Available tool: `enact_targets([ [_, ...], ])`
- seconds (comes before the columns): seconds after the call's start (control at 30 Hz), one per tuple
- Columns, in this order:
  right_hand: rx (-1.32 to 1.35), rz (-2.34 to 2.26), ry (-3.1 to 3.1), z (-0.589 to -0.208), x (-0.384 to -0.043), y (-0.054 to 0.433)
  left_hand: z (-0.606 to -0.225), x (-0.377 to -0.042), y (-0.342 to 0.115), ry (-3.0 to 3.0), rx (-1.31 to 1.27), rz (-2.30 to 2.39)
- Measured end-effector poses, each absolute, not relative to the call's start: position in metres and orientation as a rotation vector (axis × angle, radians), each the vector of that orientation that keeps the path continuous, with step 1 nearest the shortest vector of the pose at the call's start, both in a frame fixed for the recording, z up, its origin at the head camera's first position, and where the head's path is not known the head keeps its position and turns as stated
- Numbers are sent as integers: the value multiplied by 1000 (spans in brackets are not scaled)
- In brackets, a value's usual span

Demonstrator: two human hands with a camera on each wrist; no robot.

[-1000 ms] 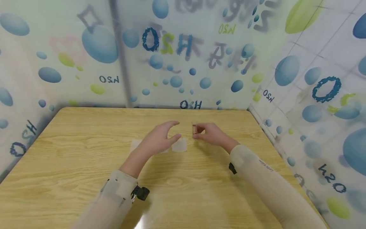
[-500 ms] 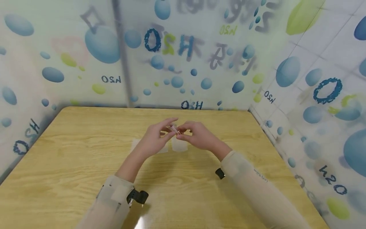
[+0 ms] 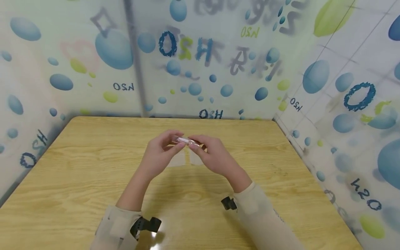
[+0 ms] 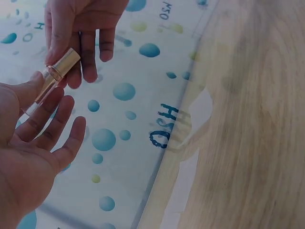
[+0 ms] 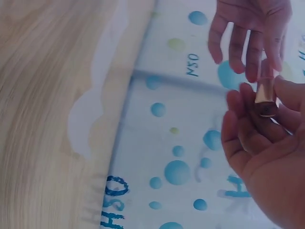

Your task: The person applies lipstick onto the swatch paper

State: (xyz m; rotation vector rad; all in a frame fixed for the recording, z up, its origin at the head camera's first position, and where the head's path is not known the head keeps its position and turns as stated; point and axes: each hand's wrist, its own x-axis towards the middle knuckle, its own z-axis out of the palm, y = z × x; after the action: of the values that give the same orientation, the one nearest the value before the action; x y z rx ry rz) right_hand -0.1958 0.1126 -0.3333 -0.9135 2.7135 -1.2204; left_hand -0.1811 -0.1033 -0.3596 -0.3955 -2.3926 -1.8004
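A slim lipstick tube [image 3: 185,140], clear at one end and shiny gold at the other, is held level above the table between both hands. My left hand [image 3: 155,155] pinches the clear end between thumb and fingers. On the gold end [image 4: 66,64], my right hand [image 3: 215,155] has its thumb and fingertips closed. Seen from the right wrist, the gold base [image 5: 265,95] points back toward the right palm, and the other fingers of both hands are loosely bent. Thumbs and fingers cover parts of the tube.
Two white paper pieces [image 3: 177,159] lie on the wooden table [image 3: 109,180] below the hands. The table's far edge meets a wall covering [image 3: 193,62] printed with blue and green drops. Black straps with small cameras [image 3: 147,225] sit on the wrists.
My right hand has brought the lipstick tube leftward to my left hand, which was relaxed and holding nothing and now pinches its clear end. The tube has turned from upright to nearly level.
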Motion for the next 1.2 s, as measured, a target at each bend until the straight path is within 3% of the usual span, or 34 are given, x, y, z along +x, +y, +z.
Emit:
enact_targets([
  [0.3, -918, -1226, 2678, -336, -173, 121, -360, -166, -103, -2420, -476, -1749],
  [1.2, -1028, -1151, 2620, -344, -172, 127, -370, -149, -108, -2434, -473, -1652],
])
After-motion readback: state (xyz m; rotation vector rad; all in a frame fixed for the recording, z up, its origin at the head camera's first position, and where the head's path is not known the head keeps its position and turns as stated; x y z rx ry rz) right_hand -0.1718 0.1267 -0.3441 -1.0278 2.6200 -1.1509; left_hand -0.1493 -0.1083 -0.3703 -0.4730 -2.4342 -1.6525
